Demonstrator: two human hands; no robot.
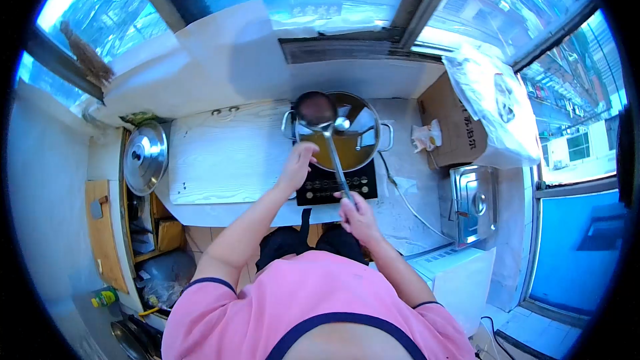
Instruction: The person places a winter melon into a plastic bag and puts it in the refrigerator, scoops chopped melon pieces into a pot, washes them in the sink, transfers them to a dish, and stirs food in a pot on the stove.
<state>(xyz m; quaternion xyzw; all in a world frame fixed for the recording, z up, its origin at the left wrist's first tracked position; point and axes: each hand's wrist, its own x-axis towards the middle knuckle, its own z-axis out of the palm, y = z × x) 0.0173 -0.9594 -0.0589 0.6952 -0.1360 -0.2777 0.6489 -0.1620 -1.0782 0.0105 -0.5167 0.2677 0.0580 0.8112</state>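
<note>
My right hand (360,217) is closed round the lower end of the metal handle of a long-handled skimmer (335,160). Its round, dark head (315,108) is over the left rear part of a wide steel pot (389,135) of yellowish liquid. Whether the head touches the liquid I cannot tell. Near the pot's left front rim is my left hand (298,165), its fingers loosely bent and apart, with nothing visible in them. Under the pot stands a black induction cooker (337,187). A small pale round spot beside the handle is too unclear to name.
A white board (223,153) lies left of the pot, beside a steel lid (145,157). To the right are a crumpled wrapper (427,135), a cardboard box (453,123) under a plastic bag (497,107), and a steel container (475,203). A cable (403,193) crosses the counter.
</note>
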